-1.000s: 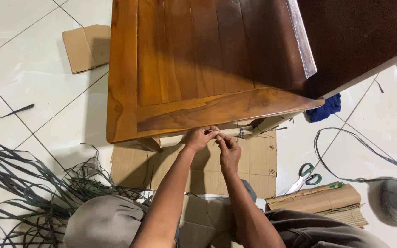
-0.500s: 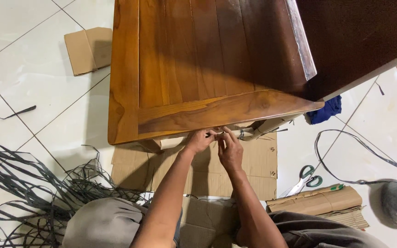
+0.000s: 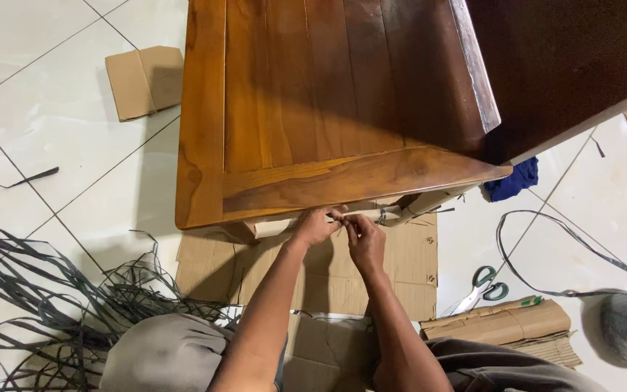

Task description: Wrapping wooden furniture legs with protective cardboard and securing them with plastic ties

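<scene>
Table: a large brown wooden table with a plank top and a framed edge [image 3: 313, 94] filled the far middle of the view, its near edge overhanging the work.
Floor sheet: a flat brown cardboard sheet [image 3: 408, 268] lay on the white tiled floor [image 3: 45, 145] under the near edge of the table.
Strapping heap: a tangle of dark flat plastic strapping [image 3: 45, 297] sprawled at the near left, well apart from the hands.
Wrapped rail: a long cardboard-wrapped rail [image 3: 400, 210] ran left to right just under the table's near edge, rising slightly toward the right; its long axis lay across the person's reach.
Scissors: green-handled metal scissors [image 3: 482, 283] lay on the floor to the near right, nearer the right hand than the left.
Left hand: the left hand [image 3: 315, 225] sat on the rail left of the right hand, fingers curled and pinched together on something thin; what exactly it clamped could not be told.
Right hand: the right hand [image 3: 364, 236] touched the left hand at the fingertips, fingers bent and closed at the same spot on the rail.
Strap on rail: a thin dark strap band [image 3: 382, 215] circled the rail just right of both hands, so it lay nearer the right hand.
</scene>
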